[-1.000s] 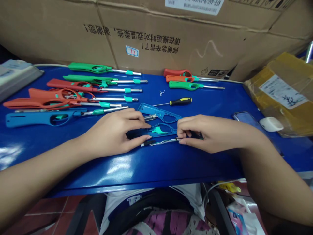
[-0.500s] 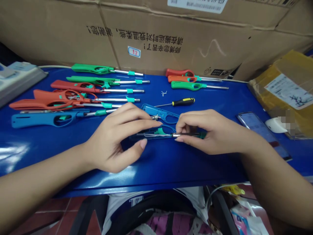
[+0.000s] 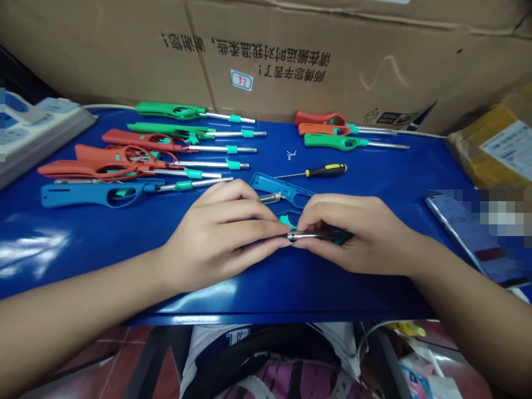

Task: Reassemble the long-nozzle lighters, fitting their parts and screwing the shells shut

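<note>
My left hand point(image 3: 220, 238) and my right hand point(image 3: 357, 233) meet at the middle of the blue table point(image 3: 83, 244). Both pinch a thin metal tube point(image 3: 310, 235) with a teal sleeve at its right end, fingers closed round it. Just behind the hands lies an open blue lighter shell point(image 3: 282, 191) with a teal trigger piece point(image 3: 286, 221) partly hidden by my fingers. A small screwdriver point(image 3: 322, 170) with a black and yellow handle lies beyond the shell.
Several long lighters in green, red and blue point(image 3: 137, 160) lie at the left; three more point(image 3: 332, 133) lie at the back right. Cardboard boxes point(image 3: 291, 55) wall the back. A power strip point(image 3: 37, 133) sits far left, a phone point(image 3: 465, 233) at right.
My left hand closed from a loose, thumb-apart pose onto the tube's left end. Both hands drew together over the blue shell. The view shifted slightly left and down.
</note>
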Demonstrator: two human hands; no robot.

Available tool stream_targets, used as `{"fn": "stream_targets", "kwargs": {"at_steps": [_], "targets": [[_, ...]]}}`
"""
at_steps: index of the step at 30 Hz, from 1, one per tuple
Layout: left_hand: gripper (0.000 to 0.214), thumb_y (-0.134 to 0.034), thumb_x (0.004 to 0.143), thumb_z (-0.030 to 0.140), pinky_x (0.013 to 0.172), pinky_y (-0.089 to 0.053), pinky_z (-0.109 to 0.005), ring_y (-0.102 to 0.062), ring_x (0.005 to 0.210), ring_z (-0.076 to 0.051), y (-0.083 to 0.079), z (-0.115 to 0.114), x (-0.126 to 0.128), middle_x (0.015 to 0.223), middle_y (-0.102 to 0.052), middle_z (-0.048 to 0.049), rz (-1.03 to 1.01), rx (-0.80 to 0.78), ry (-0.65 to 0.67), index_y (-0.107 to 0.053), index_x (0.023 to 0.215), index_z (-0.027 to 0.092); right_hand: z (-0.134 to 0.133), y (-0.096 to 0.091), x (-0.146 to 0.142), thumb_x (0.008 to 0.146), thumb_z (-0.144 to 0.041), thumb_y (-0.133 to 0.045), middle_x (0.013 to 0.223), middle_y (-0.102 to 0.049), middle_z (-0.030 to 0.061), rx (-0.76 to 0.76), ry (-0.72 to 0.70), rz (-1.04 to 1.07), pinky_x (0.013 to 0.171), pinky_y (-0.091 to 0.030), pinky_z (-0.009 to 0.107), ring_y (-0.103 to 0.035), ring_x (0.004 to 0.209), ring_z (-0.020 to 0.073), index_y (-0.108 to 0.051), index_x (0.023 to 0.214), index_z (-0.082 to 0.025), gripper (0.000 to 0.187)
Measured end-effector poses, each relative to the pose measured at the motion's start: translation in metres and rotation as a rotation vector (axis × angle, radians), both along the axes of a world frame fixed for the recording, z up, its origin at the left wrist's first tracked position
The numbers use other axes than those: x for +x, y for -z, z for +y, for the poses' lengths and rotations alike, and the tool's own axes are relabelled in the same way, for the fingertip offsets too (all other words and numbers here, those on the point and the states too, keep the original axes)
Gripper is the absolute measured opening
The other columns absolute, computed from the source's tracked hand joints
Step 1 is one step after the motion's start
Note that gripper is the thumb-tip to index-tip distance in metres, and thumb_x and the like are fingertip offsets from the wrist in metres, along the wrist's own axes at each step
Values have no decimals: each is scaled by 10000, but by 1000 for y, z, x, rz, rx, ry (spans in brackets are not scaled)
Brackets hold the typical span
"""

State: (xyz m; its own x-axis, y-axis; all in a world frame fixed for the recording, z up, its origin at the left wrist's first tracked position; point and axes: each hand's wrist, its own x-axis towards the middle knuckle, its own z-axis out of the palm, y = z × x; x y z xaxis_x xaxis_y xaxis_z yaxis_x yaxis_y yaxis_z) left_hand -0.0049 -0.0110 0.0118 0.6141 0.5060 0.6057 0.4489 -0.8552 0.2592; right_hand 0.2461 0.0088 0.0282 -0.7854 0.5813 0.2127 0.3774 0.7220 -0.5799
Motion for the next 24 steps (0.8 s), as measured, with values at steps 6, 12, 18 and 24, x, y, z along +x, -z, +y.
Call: {"fn": "stream_targets", "kwargs": {"at_steps": [6, 12, 18, 24], "targets": [[115, -732, 925, 214, 803, -542, -341, -652, 863, -182, -1, 0, 0, 936, -795, 11, -6, -19, 2, -744, 1039, 229, 0, -1, 1, 992, -234, -603, 905, -675, 21, 37, -10, -9, 705, -477, 235, -619, 795, 123, -627, 955, -204, 53], [120, -751, 907, 194, 812, -547, -329, -648, 847, -171, 2, 3, 0, 934, -796, 20, -48, -82, 21, -768, 1008, 257, 1, 0, 2, 1021, -248, -559, 973, -712, 39, 40, -28, -24, 793, -509, 252, -666, 874, 140, -655, 998, -205, 108], [143, -790, 873, 181, 817, -530, -311, -627, 849, -157, 8, 8, -1, 927, -798, 28, -119, -170, 61, -794, 979, 278, 1, 6, 3, 1027, -221, -558, 964, -701, 45, 144, -55, -32, 785, -506, 247, -656, 884, 136, -653, 997, -170, 112], [108, -811, 853, 199, 824, -519, -305, -616, 833, -159, 12, 9, 1, 888, -794, -5, -160, -219, 42, -809, 955, 232, 2, 11, 1, 1029, -210, -551, 963, -696, 55, 210, -58, -40, 771, -492, 253, -652, 872, 140, -662, 1000, -150, 129]]}}
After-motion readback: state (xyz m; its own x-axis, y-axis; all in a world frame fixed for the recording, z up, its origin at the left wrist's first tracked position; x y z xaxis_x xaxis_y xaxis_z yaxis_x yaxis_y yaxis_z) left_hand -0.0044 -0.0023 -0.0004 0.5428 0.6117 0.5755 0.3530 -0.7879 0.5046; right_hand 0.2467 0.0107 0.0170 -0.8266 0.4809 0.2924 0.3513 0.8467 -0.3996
